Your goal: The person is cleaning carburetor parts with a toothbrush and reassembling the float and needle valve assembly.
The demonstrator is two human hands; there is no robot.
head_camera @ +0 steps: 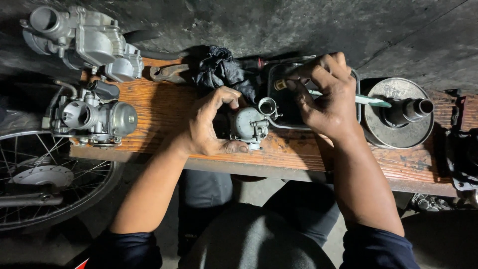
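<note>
Far left, below the bench edge: spoked motorcycle wheel with grey hub disc [42, 177], partly in shadow

Upper left, on the dark floor: large grey cast-metal carburettor body with round intake throat [82, 40]

Left end of the worn orange-brown wooden plank bench [159, 107]: second grey metal carburettor with a round side cover and thin metal tubes [94, 119], resting at the plank's front corner

Back edge of the plank, centre-left: rusty flat metal piece [169, 73] beside a crumpled black rag [221, 69], the two touching

Centre of the plank: left hand [209, 124], fingers curled in a half-open arc, thumb and fingertips pressed against the small grey metal carburettor with a domed cover and open round throat [251, 124]; carburettor standing on the plank near its front edge, just left of the dark rectangular metal tray [284, 117]

Over the tray: right hand [326, 94], closed in a pinch on a slim tool with a pale green handle [371, 100], handle projecting right; small brass part [280, 84] at the fingertips, exact hold on it not discernible

Right of the tray: round grey metal disc with a dark central tube [398, 112], flat on the plank

Far right edge: dark metal parts [465, 154], details lost in shadow

Foreground: dark blue sleeves on both forearms
</note>
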